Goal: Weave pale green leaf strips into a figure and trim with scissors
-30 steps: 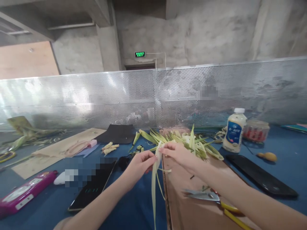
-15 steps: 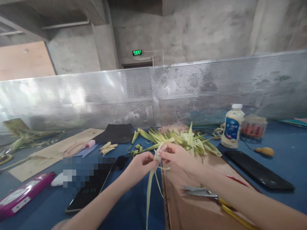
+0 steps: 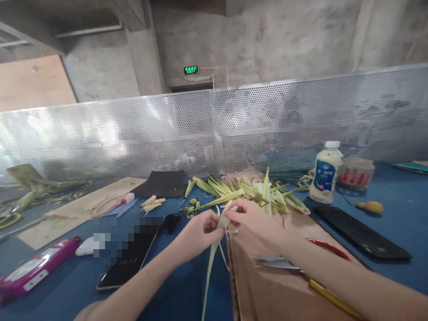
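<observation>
In the middle of the head view, my left hand (image 3: pixel 205 229) and my right hand (image 3: pixel 249 216) meet, each pinching the same pale corn husk strip (image 3: pixel 210 263). A folded part of it sits between my fingertips, and its long narrow tails hang down toward the table edge of a brown board. Exactly how the strip is folded is hidden by the fingers. Just beyond my hands lies a pile of green and pale husk leaves (image 3: pixel 234 194). Under my right forearm are scissors (image 3: pixel 281 263) with one red and one yellow handle showing.
The brown board (image 3: pixel 264 290) lies on a blue table (image 3: pixel 174 290). To the right stand a drink bottle (image 3: pixel 324 176), a clear jar (image 3: pixel 356 173) and a dark phone (image 3: pixel 361 234). At left are another phone (image 3: pixel 133 258) and a purple device (image 3: pixel 40 269). A perforated metal screen (image 3: pixel 167 133) rises behind.
My fingers have shifted slightly on the husk strip, and a thin end now sticks up between my hands. The view has moved a little; the surrounding things lie as before.
</observation>
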`<state>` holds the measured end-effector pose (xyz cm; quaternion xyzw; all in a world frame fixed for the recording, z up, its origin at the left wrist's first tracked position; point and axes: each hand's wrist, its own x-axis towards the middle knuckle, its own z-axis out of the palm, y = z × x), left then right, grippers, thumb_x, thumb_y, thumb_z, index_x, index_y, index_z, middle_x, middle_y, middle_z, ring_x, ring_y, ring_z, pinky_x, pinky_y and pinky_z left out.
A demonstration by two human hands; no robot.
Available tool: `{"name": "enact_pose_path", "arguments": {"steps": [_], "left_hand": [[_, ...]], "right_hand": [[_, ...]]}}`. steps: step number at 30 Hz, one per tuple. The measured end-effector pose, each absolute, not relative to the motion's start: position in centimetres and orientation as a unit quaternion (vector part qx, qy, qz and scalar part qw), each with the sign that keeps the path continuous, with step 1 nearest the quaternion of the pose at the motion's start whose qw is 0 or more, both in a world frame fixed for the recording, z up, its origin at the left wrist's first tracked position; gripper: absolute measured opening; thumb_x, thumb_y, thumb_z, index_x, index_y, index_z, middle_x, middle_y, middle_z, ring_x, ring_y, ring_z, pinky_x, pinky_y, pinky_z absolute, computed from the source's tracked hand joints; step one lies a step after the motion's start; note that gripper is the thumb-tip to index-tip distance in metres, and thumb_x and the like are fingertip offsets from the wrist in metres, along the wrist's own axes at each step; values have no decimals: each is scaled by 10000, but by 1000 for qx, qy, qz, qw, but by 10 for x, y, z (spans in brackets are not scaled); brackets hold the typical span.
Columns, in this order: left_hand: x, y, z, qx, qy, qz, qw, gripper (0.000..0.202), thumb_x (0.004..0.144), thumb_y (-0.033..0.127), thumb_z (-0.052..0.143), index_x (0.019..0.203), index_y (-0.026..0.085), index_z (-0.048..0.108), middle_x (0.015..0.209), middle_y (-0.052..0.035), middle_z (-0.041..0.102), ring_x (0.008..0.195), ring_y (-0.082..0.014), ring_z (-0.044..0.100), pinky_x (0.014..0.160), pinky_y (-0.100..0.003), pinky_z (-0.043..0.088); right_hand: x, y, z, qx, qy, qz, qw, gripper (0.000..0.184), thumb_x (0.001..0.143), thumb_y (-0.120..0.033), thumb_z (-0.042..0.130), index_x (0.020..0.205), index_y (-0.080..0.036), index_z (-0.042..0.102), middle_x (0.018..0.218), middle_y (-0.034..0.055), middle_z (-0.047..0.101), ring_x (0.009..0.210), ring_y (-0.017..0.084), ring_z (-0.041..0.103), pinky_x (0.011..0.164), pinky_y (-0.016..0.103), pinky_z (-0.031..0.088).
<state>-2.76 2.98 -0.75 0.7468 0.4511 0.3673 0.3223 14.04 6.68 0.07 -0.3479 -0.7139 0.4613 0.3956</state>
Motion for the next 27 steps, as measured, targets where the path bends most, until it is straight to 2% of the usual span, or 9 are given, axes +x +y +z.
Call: {"name": "enact_pose_path", "arguments": {"steps": [12,16,20,27], "left_hand": [[-27,27,-3,681,478,360,421,181,768,307,436,763,161,544,646,-13,609,510,-101,495,497,-207,360],[-28,26,-2,658,492,370,433,179,756,310,450,741,167,557,654,-10,628,543,-107,520,510,-202,362],[-30,26,-1,637,497,381,450,183,750,320,455,730,167,552,694,-28,658,600,-131,563,536,-214,386],[-29,29,-2,630,489,374,474,225,751,377,472,781,161,527,701,-52,677,658,-179,614,526,-230,405]], "right_hand": [[143,66,-2,-351,-694,501,380,114,729,-272,561,732,-159,581,666,17,569,604,109,507,588,244,420],[142,66,-3,-340,-682,525,378,126,753,-253,524,700,-153,579,680,23,564,605,101,499,582,233,415],[143,66,-2,-338,-670,536,387,177,793,-301,471,744,-159,564,738,34,566,639,105,516,603,240,424],[141,65,-6,-346,-702,501,370,153,743,-302,549,735,-151,573,727,31,586,648,116,529,611,246,430]]}}
